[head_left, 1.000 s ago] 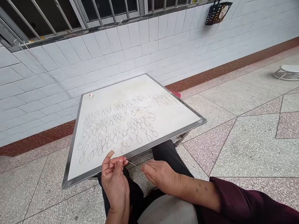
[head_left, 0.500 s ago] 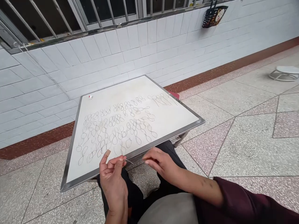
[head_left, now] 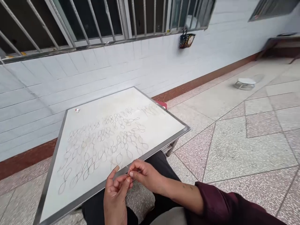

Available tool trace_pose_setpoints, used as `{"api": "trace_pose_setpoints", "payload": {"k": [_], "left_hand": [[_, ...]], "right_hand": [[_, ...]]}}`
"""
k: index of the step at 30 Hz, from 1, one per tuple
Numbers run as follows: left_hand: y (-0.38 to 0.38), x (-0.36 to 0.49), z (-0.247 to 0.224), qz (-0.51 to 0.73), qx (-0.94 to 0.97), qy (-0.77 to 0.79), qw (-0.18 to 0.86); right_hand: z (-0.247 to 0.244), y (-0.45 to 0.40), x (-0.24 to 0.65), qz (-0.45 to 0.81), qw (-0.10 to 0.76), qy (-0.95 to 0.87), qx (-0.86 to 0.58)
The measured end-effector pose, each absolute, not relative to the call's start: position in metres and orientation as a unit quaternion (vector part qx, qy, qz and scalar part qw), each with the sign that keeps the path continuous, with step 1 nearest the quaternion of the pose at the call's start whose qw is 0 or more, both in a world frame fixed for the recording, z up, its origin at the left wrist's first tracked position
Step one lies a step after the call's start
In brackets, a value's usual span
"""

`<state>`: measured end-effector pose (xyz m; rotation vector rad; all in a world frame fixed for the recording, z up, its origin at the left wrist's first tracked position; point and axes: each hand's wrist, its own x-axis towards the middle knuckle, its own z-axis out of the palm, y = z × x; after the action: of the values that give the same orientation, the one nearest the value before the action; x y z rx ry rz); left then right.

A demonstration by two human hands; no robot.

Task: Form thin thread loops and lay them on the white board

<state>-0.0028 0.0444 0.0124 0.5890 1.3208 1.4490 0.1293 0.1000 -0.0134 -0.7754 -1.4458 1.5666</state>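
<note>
Just past the near edge of the table, my left hand [head_left: 116, 194] pinches a thin wire [head_left: 128, 176] between thumb and forefinger. Its middle finger, with a tan wrap at the tip, stands up apart. My right hand [head_left: 148, 177] is closed at the same spot, thumb and forefinger together on the wire; the fingertips hide most of it. Beyond both hands, rows of thin wire loops [head_left: 118, 158], many twisted into figure eights, lie on the white table [head_left: 161, 125].
Behind the table runs a white tiled wall [head_left: 112, 73] with barred windows [head_left: 93, 22]. A patterned bag [head_left: 186, 40] hangs from the bars. A small red-and-white object [head_left: 77, 110] sits at the table's far left corner. A low white stool [head_left: 245, 83] stands on the floor at right.
My right hand has moved left to meet my left hand and now grips the wire as well. The view has turned, so the table sits lower and farther left.
</note>
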Motion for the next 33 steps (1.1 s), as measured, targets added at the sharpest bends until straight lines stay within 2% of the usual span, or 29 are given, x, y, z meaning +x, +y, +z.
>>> {"api": "trace_pose_setpoints", "payload": {"k": [6, 12, 17, 27, 33], "left_hand": [[0.052, -0.008, -0.006, 0.604, 0.223, 0.546, 0.535], [0.056, -0.007, -0.022, 0.604, 0.189, 0.547, 0.548], [0.061, -0.011, -0.029, 0.597, 0.177, 0.554, 0.553], [0.048, -0.004, -0.002, 0.612, 0.202, 0.503, 0.575], [0.047, -0.004, -0.003, 0.624, 0.195, 0.505, 0.563]], "right_hand": [[-0.024, 0.106, 0.123, 0.661, 0.425, -0.538, -0.303], [-0.023, 0.105, 0.122, 0.762, 0.428, -0.402, -0.273], [-0.015, 0.105, 0.124, 0.77, 0.433, -0.37, -0.289], [-0.017, 0.098, 0.134, 0.783, 0.389, -0.393, -0.284], [-0.016, 0.097, 0.138, 0.787, 0.379, -0.388, -0.294]]}}
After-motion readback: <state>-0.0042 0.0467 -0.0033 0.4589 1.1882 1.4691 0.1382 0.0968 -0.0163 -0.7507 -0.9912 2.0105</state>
